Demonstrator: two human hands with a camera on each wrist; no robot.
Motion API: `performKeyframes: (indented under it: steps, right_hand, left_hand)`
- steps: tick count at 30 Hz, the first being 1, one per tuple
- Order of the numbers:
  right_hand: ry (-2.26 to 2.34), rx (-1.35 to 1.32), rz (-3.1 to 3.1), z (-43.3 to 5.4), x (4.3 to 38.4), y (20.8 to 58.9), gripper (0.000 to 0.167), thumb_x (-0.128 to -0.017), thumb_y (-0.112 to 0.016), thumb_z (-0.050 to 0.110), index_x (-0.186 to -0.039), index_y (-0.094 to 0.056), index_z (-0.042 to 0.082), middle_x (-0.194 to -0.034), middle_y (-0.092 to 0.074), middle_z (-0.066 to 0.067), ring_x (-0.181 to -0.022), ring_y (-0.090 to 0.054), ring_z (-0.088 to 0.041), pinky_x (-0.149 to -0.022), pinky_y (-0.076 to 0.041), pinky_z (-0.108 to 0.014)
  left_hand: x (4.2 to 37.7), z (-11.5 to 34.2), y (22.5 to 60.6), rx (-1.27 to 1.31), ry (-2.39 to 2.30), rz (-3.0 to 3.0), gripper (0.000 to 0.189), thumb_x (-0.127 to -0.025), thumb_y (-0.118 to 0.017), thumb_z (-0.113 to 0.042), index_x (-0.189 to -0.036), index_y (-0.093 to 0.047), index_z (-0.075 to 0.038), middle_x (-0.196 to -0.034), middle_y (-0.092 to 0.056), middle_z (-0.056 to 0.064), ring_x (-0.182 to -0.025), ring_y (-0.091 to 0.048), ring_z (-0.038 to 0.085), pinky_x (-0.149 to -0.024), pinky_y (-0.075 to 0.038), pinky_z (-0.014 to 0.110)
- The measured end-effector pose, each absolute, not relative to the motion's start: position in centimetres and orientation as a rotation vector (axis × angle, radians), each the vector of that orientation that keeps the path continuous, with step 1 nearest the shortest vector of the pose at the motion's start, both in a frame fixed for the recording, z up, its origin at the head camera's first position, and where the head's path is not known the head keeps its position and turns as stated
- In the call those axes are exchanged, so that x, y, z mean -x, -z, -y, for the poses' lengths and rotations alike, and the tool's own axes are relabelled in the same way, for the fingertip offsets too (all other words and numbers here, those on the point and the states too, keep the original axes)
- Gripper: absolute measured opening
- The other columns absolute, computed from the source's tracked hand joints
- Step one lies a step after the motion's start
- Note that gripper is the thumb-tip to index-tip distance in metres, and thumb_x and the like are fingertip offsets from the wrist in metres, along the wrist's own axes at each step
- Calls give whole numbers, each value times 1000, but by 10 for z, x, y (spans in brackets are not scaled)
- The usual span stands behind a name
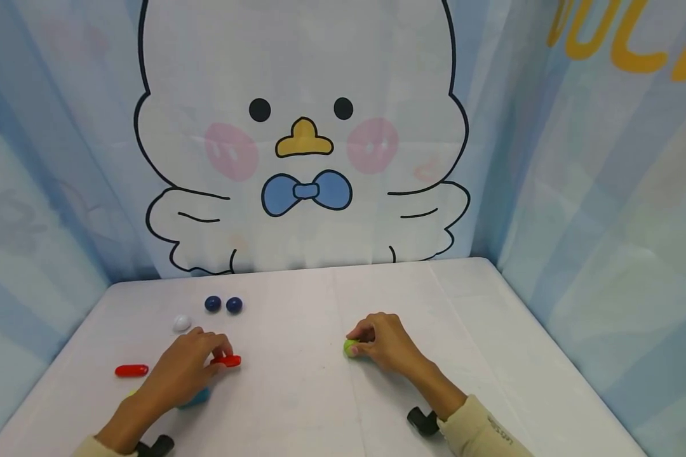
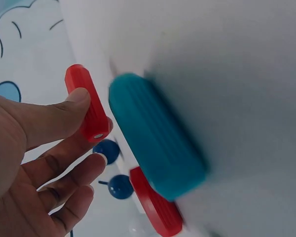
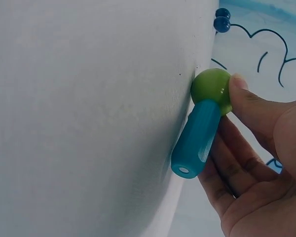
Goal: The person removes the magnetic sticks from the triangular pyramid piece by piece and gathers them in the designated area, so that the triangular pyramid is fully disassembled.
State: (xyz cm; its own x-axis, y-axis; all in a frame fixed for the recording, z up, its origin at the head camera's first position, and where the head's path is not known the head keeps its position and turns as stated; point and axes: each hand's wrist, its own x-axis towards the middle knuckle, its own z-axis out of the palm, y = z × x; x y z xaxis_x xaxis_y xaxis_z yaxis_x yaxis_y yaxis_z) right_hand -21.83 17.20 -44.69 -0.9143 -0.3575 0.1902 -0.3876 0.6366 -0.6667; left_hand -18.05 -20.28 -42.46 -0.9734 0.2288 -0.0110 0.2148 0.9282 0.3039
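Observation:
My left hand (image 1: pixel 181 368) pinches a red plastic rod (image 2: pixel 84 101) between thumb and fingers, just above the table. A second red rod (image 1: pixel 131 370) lies to its left. Below that wrist, a teal rod (image 2: pixel 155 136) rests on the table, partly covered by the arm in the head view. My right hand (image 1: pixel 390 343) grips a green ball (image 3: pixel 209 86) near the middle of the table. Against the ball sits the end of another teal rod (image 3: pixel 195 140), which has a small hole at its far end. Whether rod and ball are joined I cannot tell.
Two dark blue balls (image 1: pixel 223 304) and a white ball (image 1: pixel 181 323) lie at the back left of the white table (image 1: pixel 297 406). Something yellow (image 1: pixel 131 393) peeks out beside the left wrist. A printed curtain (image 1: pixel 303 235) hangs behind the table.

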Motion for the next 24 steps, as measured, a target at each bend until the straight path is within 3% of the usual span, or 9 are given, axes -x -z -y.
performKeyframes:
  steps: [13,24]
  right_hand:
    - [-1144,-606,2830,-172,217,447,17,-81,-91,11,-95,-83,16,-94,-77,4,-81,-67,-4,-76,-56,-21]
    - [-1158,-614,2827,-172,219,448,16,-83,-90,9,-96,-83,14,-95,-77,3,-81,-67,-5,-73,-55,-20]
  left_hand:
    - [179,228,432,-333,-449,-3006,21,-83,-89,-7,-94,-75,-18,-87,-69,-5,-88,-54,17,-88,-60,44]
    - [179,225,432,-333,-455,-2997,22,-83,-90,-12,-99,-76,-19,-87,-68,-6,-87,-54,15,-86,-61,40]
